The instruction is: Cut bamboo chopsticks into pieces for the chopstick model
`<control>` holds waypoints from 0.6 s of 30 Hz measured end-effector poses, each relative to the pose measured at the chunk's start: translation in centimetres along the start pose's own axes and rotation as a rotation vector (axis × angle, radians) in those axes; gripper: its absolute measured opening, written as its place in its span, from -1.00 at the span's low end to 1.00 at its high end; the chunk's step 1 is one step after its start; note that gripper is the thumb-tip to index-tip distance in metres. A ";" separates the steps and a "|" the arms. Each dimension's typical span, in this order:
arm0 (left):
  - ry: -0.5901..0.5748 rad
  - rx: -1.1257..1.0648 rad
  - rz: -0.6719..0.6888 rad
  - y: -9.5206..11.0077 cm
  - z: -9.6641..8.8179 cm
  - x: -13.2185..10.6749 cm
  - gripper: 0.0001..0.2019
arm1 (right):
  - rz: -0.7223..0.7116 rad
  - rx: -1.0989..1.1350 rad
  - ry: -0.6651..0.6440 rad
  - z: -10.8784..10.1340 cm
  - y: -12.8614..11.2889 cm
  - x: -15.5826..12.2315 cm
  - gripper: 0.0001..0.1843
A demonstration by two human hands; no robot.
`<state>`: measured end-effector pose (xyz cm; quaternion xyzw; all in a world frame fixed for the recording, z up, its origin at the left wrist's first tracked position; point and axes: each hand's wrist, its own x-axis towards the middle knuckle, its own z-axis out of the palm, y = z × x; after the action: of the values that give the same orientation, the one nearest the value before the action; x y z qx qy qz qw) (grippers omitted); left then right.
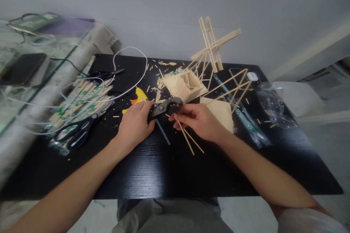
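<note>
Over the middle of the worktop [142,174], the fingers of the left hand [136,120] were wrapped round the handles of the dark cutters [162,107], leaving their head free towards the right. The right hand [201,118] pinched thin wooden sticks [185,135] beside that head, apparently to steady them, their ends angled towards the near edge. The yellow glue gun [140,95] lay beyond the left hand, seemingly within reach.

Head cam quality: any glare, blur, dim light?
Head view: pale glare on the black tabletop, strongest near its front edge; head view, far left: purple item smeared, wooden sticks in the right hand sharper; head view overall: dim, greyish.
</note>
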<state>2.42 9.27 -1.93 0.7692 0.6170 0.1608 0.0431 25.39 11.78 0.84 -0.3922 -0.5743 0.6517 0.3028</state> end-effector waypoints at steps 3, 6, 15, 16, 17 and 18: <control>-0.041 0.059 -0.019 0.2 -0.3 0.0 -0.75 | 0.009 -0.009 0.002 -0.1 0.0 0.1 -0.84; -0.067 0.136 -0.049 0.5 -0.6 -0.1 -0.82 | 0.001 -0.011 0.000 -0.2 -0.1 0.2 -0.86; -0.002 0.103 0.027 0.4 -0.4 -0.1 -0.70 | -0.022 -0.057 -0.016 -0.4 -0.4 0.1 -0.89; -0.013 0.104 0.017 0.4 -0.5 -0.1 -0.73 | -0.022 -0.063 -0.019 -0.4 -0.4 0.1 -0.89; -0.026 0.103 0.005 0.4 -0.5 -0.1 -0.76 | -0.021 -0.065 -0.022 -0.4 -0.4 0.1 -0.89; -0.037 0.100 -0.007 0.5 -0.6 -0.1 -0.80 | -0.021 -0.063 -0.025 -0.4 -0.4 0.1 -0.89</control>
<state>2.67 8.96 -1.29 0.7710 0.6261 0.1153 0.0168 25.66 12.12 1.20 -0.3874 -0.6021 0.6350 0.2900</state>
